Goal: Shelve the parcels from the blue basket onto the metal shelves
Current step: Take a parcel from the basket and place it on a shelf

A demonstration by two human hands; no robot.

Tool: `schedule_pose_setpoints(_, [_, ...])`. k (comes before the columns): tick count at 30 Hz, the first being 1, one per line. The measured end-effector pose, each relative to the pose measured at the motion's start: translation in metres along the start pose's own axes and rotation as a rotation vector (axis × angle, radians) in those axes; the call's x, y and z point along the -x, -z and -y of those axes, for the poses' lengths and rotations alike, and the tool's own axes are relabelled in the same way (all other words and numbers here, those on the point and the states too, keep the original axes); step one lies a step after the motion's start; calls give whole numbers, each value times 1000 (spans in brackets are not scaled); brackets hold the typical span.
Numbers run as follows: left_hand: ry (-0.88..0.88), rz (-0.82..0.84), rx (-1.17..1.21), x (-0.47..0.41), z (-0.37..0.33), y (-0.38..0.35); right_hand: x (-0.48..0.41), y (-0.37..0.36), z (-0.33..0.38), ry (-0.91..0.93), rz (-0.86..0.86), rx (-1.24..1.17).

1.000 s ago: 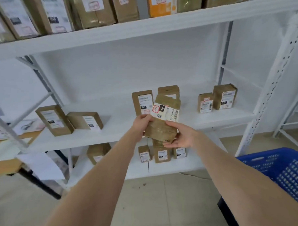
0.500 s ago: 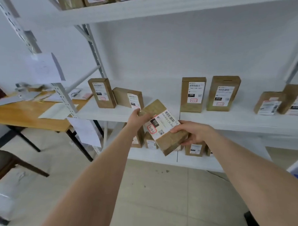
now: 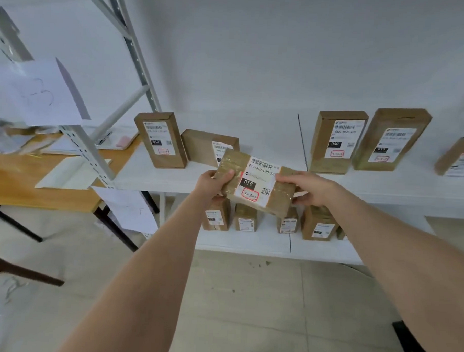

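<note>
Since half a second ago the parcel (image 3: 254, 184) has swung from a steep tilt to nearly level, label up, and come closer to the middle shelf (image 3: 151, 177). My left fingers (image 3: 227, 174) are curled over its left end, and the fingers of my right hand (image 3: 308, 190) are clamped round its right end, so both hands grip it, with my left hand (image 3: 214, 181) taking the lower side. It hangs in the air just in front of the middle shelf's front edge, not yet resting on it.

On the middle shelf right behind it is a lying parcel (image 3: 208, 147), with an upright parcel (image 3: 160, 139) just left of that. Two taller upright parcels (image 3: 336, 141) stand further right on the same shelf, leaving a bare stretch between. The blue basket is out of view.

I judge the main risk is the push inward: slid straight back, my parcel would shove the lying one. The ends are wrapped in glossy tape, so releasing one hand early could let it slip. Set too near the front edge, it could tip off toward the shelf below.
</note>
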State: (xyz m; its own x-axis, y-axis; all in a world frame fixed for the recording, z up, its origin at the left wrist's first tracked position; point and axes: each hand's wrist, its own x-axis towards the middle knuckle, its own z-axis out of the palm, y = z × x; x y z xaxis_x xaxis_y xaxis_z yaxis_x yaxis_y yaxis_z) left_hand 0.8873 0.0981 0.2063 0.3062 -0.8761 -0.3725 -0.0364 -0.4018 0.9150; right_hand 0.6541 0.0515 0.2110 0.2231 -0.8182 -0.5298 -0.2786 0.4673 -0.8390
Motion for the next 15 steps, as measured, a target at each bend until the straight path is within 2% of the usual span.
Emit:
schedule_pose_setpoints(3, [12,63,1,-29,-2,14,-24,-14,8,-7,-59,-52])
schedule_pose_setpoints(7, [18,124,-115,-59,-5,23,-44,-25,15,39,-143,-79])
schedule_pose_setpoints(12, [2,121,-164,-80,-14,21,-58,-30,21,79,-237,-116])
schedule_pose_setpoints(15, [-19,110,-111,-84,-18,14,-60,-28,24,130,-302,-28])
